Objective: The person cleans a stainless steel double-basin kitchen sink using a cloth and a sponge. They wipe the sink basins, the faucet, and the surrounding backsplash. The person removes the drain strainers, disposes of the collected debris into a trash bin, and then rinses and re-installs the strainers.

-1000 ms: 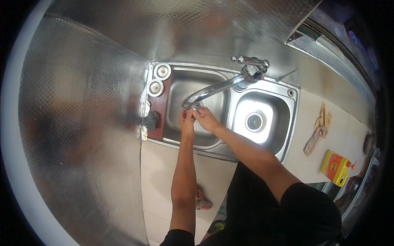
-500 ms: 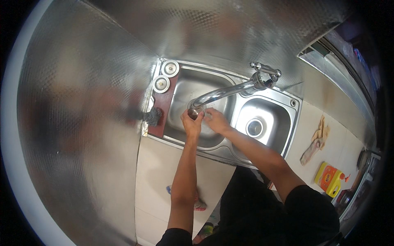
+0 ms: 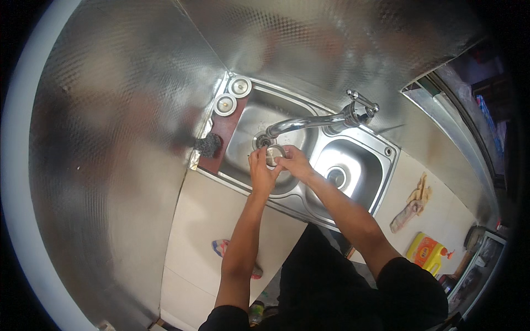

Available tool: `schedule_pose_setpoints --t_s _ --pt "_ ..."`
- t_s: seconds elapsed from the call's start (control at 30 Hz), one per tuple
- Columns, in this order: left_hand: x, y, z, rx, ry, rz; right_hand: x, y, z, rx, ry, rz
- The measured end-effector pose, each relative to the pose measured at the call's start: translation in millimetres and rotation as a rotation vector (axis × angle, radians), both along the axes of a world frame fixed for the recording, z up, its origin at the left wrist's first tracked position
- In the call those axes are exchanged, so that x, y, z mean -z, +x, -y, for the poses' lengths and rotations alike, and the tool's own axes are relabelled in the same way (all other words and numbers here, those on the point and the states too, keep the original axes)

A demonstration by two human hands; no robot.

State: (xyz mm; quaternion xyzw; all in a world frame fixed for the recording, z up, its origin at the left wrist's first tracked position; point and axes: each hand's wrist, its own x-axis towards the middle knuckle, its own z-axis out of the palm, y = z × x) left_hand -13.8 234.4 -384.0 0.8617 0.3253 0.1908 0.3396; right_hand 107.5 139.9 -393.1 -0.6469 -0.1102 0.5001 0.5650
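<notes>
Both hands hold a small round metal drain basket [image 3: 275, 155] over the left sink basin [image 3: 249, 117], just below the spout of the chrome faucet [image 3: 301, 123]. My left hand [image 3: 262, 171] is closed on its left side, fingers along the rim. On its right side, my right hand [image 3: 296, 164] pinches it, the thumb at the near edge. The basket is tilted so its pale, shiny inside shows. Right behind it lies the basin's round drain [image 3: 263, 139], partly covered by my fingers and the spout.
A dark red board [image 3: 227, 128] at the sink's left carries two round metal sink stoppers [image 3: 225, 105] and a dark scouring pad [image 3: 209, 145]. The smaller right basin [image 3: 358, 160] has its own drain. Rightward lie a crumpled cloth [image 3: 411, 204] and a yellow detergent jug [image 3: 426, 252].
The drain basket has come toward me, out from under the spout, and its inside has turned into view. Both hands moved with it, the right closing onto its side. The view has shifted slightly.
</notes>
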Motion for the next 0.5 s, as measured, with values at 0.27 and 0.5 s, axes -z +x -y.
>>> schedule_pose_setpoints --t_s 0.27,0.5 --pt "-3 -10 23 -0.103 -1.223 0.431 -35 -23 30 0.315 0.244 -0.422" --pt "-19 27 67 -0.512 -1.082 0.224 -33 -37 35 0.434 -0.265 0.048"
